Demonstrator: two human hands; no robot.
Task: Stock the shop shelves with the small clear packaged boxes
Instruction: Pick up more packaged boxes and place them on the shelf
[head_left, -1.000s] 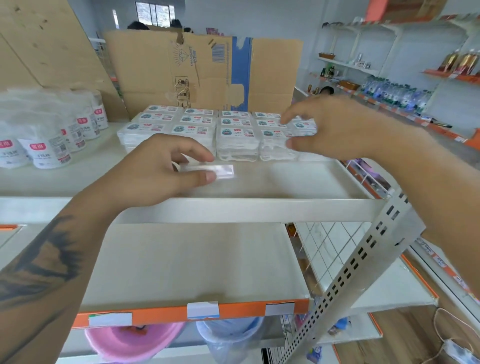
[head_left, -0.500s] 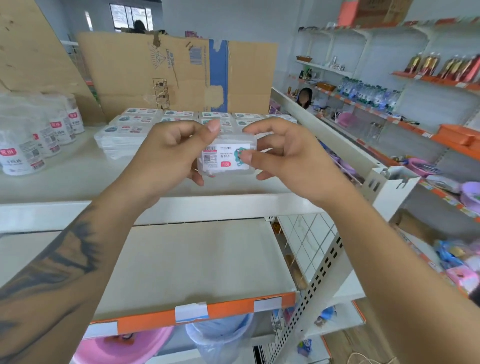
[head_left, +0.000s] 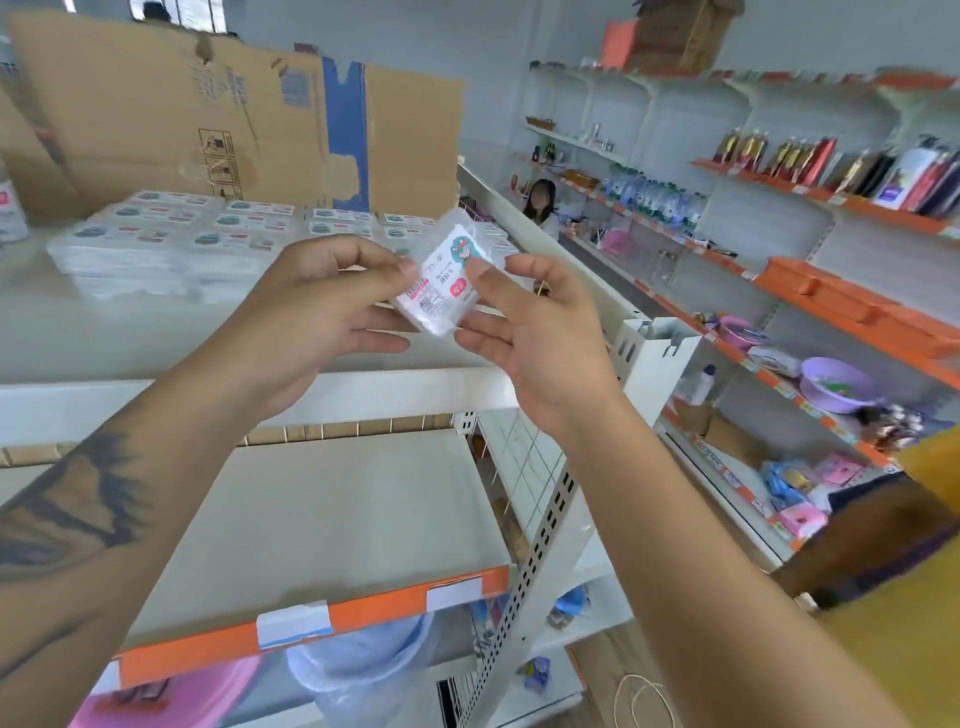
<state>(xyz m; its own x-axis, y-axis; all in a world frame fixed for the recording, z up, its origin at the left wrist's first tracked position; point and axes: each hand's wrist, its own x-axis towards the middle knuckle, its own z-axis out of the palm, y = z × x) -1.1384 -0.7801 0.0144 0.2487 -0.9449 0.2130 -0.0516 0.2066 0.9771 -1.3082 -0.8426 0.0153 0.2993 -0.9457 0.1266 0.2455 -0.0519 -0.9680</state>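
Nearest the viewer, two bare forearms reach forward over a white metal shelving unit, the left one marked with a dark tattoo. Below them lies a bare lower shelf (head_left: 322, 525) with an orange front strip carrying white label tabs, and under it a pink basin (head_left: 171, 696) and a pale blue plastic bag (head_left: 363, 670). Just above the front lip of the upper shelf (head_left: 395, 387), the left hand (head_left: 311, 317) and right hand (head_left: 524, 322) together hold one small clear packaged box (head_left: 444, 280) in the air. The left thumb and fingers pinch its left edge; the right thumb presses its right edge with the other fingers spread loosely beneath. The box is tilted with its printed label facing the viewer, probably so it can be turned the right way before being set down. Farther back on the upper shelf, rows of matching boxes (head_left: 208, 234) lie flat, touching one another with labels up, with bare shelf in front where the held box likely belongs. Behind them a flattened cardboard carton (head_left: 218, 119) leans upright as a backing. At the far left edge part of a white tub (head_left: 10, 208) shows. Far to the right, across the aisle, wall shelves (head_left: 779, 218) with orange edges carry bottles, bowls and packets.
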